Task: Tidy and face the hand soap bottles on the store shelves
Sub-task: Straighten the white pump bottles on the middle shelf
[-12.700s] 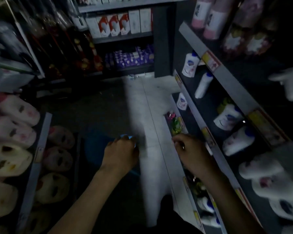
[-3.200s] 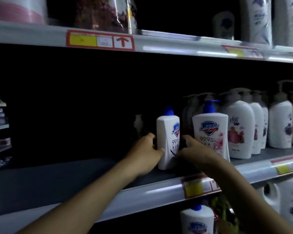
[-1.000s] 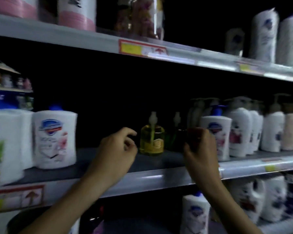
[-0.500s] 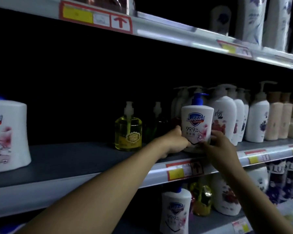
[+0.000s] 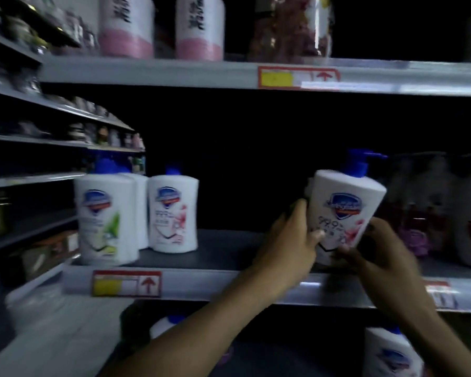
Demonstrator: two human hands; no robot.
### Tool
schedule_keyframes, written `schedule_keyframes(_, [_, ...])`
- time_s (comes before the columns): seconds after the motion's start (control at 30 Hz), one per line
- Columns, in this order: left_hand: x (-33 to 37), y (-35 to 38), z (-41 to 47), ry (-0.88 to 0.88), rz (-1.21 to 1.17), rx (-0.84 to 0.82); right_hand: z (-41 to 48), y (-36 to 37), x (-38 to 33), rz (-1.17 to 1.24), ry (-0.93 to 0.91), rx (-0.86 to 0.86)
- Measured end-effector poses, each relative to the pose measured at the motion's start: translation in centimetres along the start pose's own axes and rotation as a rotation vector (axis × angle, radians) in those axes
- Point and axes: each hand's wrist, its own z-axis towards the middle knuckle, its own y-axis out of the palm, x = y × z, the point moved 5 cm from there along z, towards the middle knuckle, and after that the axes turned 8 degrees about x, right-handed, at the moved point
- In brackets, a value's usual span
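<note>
A white hand soap bottle [image 5: 346, 210] with a blue pump and a pink flower label is tilted to the right above the grey middle shelf [image 5: 223, 251]. My left hand [image 5: 291, 240] grips its left side and my right hand [image 5: 384, 254] grips its lower right corner. At the shelf's left end stand a matching pink-label bottle [image 5: 173, 216] and a green-label bottle [image 5: 104, 221], both upright with labels facing out. A further white bottle [image 5: 140, 210] stands between and behind them.
Dark blurred pump bottles [image 5: 446, 208] crowd the shelf to the right of my hands. Pink-and-white containers [image 5: 161, 25] stand on the upper shelf. More white soap bottles [image 5: 392, 355] sit on the shelf below. A side rack [image 5: 38, 137] of small goods stands at left.
Both hands have lifted the pink-label soap bottle off the shelf and tilted it. The view has swung left, so the bottles at the shelf's left end show.
</note>
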Motion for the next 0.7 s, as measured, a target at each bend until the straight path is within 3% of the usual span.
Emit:
schedule_keyframes(0.2, [-5.1,-10.6,-3.4,-0.002,0.314,0.208,-2.5,9.8,-5.7,-0.022,-0.179,-0.196])
schedule_keyframes(0.4, [-8.5,-16.3,-5.6,-0.082,0.358,0.281,-4.3,15.6,-9.4,-0.031,-0.194,-0.34])
schedule_keyframes(0.53, [-9.8,-18.1,-6.9,-0.075,0.596,0.308,-5.0,18.0,-10.6,-0.029,-0.172,-0.35])
schedule_keyframes(0.7, [-10.0,-18.9,-8.8,-0.024,0.697,0.29,-5.7,19.1,-11.3,-0.034,-0.204,-0.309])
